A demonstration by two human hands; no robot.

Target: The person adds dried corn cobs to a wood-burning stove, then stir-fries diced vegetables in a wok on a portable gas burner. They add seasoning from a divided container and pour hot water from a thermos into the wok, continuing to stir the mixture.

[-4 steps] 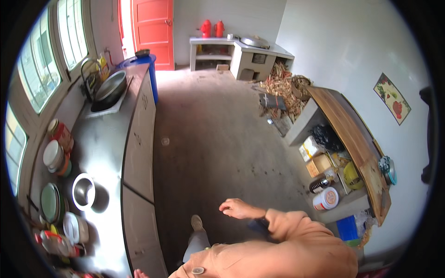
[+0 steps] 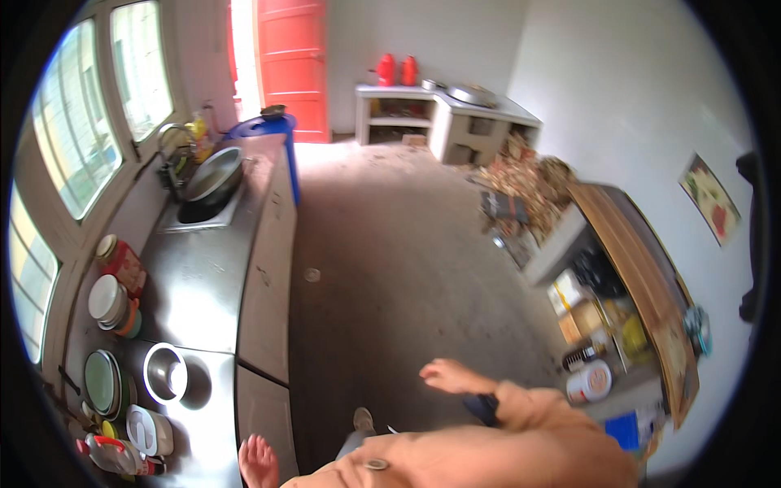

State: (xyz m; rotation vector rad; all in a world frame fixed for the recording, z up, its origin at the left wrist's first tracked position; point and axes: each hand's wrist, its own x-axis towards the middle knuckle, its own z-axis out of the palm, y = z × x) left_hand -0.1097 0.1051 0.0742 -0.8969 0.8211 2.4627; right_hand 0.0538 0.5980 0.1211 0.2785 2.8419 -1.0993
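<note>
L hand (image 2: 259, 463) nr counter (image 2: 199, 301) (w/ bowl (image 2: 163, 376)), R hand (image 2: 449, 376) abv floor (image 2: 382, 276).

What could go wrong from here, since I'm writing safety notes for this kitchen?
The left hand is close to the front edge of the counter, so the fingers might knock it.

The large pan sits tilted at the sink, so it could slip if bumped.

Dry-looking husks are heaped beside the stove; if that were lit, they might catch fire.
</note>
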